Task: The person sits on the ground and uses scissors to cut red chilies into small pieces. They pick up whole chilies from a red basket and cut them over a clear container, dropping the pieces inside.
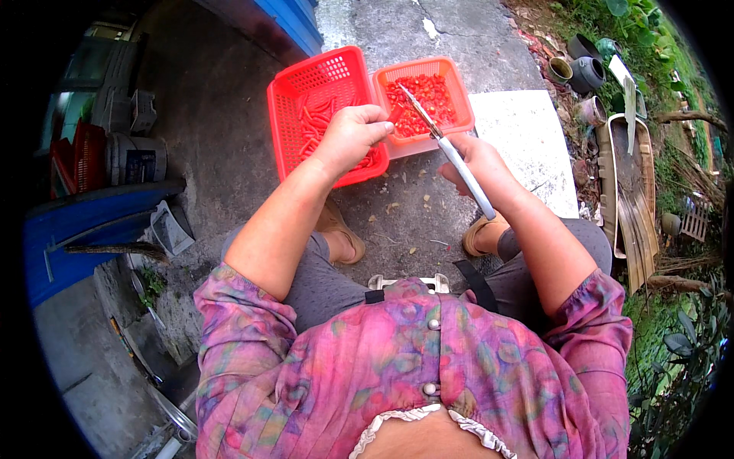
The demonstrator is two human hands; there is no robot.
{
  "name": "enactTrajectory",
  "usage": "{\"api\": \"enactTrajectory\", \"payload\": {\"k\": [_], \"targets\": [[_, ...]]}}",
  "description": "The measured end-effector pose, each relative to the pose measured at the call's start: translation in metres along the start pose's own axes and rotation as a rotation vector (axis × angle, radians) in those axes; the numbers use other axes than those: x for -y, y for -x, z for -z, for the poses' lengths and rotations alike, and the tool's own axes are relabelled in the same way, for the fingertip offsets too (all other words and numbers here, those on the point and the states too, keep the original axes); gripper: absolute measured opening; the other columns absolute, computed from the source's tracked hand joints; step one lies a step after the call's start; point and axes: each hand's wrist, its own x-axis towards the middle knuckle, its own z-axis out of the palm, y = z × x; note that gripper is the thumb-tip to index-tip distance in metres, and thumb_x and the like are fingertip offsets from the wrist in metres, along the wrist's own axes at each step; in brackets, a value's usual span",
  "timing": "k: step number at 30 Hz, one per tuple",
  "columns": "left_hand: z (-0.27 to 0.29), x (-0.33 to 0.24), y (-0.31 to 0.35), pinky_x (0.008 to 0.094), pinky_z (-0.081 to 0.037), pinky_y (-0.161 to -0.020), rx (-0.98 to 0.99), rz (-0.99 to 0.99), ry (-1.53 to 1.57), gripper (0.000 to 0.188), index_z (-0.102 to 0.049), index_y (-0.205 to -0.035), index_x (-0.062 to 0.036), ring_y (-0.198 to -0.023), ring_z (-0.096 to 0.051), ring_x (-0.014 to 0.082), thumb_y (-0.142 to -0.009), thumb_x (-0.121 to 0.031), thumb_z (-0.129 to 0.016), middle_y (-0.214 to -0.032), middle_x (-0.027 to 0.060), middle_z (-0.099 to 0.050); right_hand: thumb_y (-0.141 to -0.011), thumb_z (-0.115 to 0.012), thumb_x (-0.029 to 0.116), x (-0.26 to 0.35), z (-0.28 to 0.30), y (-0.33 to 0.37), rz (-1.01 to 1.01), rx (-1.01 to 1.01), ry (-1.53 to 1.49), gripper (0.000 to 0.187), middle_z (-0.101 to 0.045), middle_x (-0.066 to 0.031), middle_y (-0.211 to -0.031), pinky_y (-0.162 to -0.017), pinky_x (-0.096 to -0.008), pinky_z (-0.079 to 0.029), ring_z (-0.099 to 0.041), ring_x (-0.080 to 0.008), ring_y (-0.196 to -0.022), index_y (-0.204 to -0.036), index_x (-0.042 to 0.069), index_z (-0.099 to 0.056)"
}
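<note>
My left hand [352, 138] is closed in a pinch at the near rim between two baskets, with a red chili pepper [396, 114] at its fingertips. In my right hand [482, 164] is a pair of scissors [469, 175] with a long white handle. The scissors' dark, stained blades point up and left over the smaller orange-red basket [449, 70], which holds chopped red chili pieces [434, 93]. Left of it stands a larger red basket [284, 145] with whole red chilies [315, 115], partly hidden by my left hand and wrist.
A white board [527, 145] lies on the concrete floor right of the baskets. My shoes [483, 233] stand either side, close below them. Pots [587, 74], a long trough [609, 176] and plants line the right. A bucket [141, 162] and blue panels are at the left.
</note>
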Motion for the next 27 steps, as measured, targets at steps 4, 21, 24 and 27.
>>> {"api": "enactTrajectory", "payload": {"k": [4, 21, 24, 27], "targets": [[-0.001, 0.004, -0.002, 0.0232, -0.042, -0.059, -0.002, -0.03, 0.007, 0.01, -0.064, -0.083, 0.0016, -0.065, -0.05, 0.0053, -0.083, -0.008, -0.061, -0.07, -0.0026, -0.057, -0.07, -0.065, 0.011, -0.001, -0.004, 0.002, 0.09, -0.006, 0.028, 0.041, -0.064, -0.0187, -0.084, -0.071, -0.0376, -0.048, -0.064, -0.0295, -0.081, -0.11, 0.004, -0.056], [0.0, 0.003, -0.003, 0.0221, -0.044, -0.06, 0.004, -0.012, 0.027, 0.011, -0.065, -0.089, 0.0002, -0.066, -0.052, 0.006, -0.085, -0.009, -0.061, -0.074, -0.0013, -0.06, -0.067, -0.063, 0.01, 0.006, 0.0, 0.002, 0.038, -0.028, 0.076, 0.03, -0.063, -0.0181, -0.073, -0.065, -0.0383, -0.048, -0.064, -0.03, -0.073, -0.095, 0.002, -0.06], [0.001, 0.005, -0.003, 0.0223, -0.044, -0.061, 0.009, -0.009, 0.057, 0.012, -0.065, -0.091, 0.0003, -0.067, -0.052, 0.0058, -0.085, -0.009, -0.061, -0.075, -0.0012, -0.06, -0.067, -0.064, 0.011, 0.007, 0.001, 0.004, 0.01, -0.003, 0.007, 0.031, -0.063, -0.019, -0.076, -0.067, -0.0393, -0.048, -0.064, -0.0313, -0.076, -0.096, 0.002, -0.058], [0.0, 0.005, -0.003, 0.0216, -0.044, -0.061, 0.016, -0.024, 0.057, 0.012, -0.065, -0.092, 0.0003, -0.067, -0.052, 0.0053, -0.086, -0.009, -0.06, -0.076, -0.0013, -0.06, -0.068, -0.065, 0.012, 0.001, -0.005, 0.004, 0.146, -0.061, 0.048, 0.033, -0.062, -0.0204, -0.081, -0.07, -0.0406, -0.047, -0.063, -0.0338, -0.081, -0.098, 0.002, -0.056]]}}
